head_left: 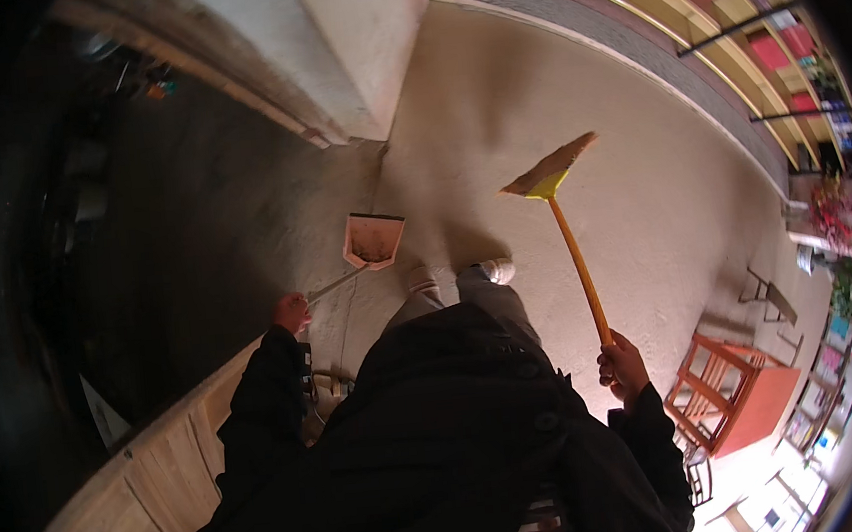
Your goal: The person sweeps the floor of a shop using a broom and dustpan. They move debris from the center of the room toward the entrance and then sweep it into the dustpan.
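Note:
My left hand (292,312) grips the thin pale handle of a long-handled dustpan (375,236). The pan is pinkish with a dark front lip, and some dark debris lies in it. It is just ahead of my feet, to the left. In my right hand (622,367) is the orange-brown handle of a broom (579,269). The broom's head has a yellow-green collar and flared brown bristles, which point away from me at the front right. Whether the bristles touch the floor, I cannot tell.
A wall corner (376,112) juts out ahead, beside a dark doorway area. Shelves (722,25) line the far right. A reddish wooden table (752,398) and a small folding stool (770,295) are at the right. A wooden door panel (164,466) stands close by my left arm.

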The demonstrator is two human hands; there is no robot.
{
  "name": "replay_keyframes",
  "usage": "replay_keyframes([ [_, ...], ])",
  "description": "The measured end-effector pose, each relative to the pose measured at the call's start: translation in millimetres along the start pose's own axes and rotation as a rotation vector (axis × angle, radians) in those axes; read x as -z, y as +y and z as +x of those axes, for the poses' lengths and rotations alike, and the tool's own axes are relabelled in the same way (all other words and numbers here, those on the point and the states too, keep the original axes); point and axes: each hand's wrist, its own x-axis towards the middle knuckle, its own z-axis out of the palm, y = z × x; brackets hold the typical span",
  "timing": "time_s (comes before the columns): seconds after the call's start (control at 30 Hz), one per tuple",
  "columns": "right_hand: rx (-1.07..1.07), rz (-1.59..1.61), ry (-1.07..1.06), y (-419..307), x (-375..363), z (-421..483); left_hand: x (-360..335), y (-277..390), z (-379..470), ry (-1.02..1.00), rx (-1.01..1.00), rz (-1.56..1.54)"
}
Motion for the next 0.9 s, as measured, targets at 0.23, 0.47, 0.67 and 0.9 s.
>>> replay_keyframes([
  [0.23,-0.015,-0.426,-0.209,-25,-67,32,58,-81,-57,0.15,0.106,-0.199],
  [0.47,0.067,-0.949,-0.554,-47,-163,132,48,-103,-132,0.436,0.097,-0.403],
  [0.67,-0.021,-0.971,-0.593,-10,-248,207,46,-121,-176,0.516,0.112,-0.455],
  [0.9,-0.054,-0.798,-0.393,-56,-161,226,25,-122,-178,0.53,0.153,-0.411],
])
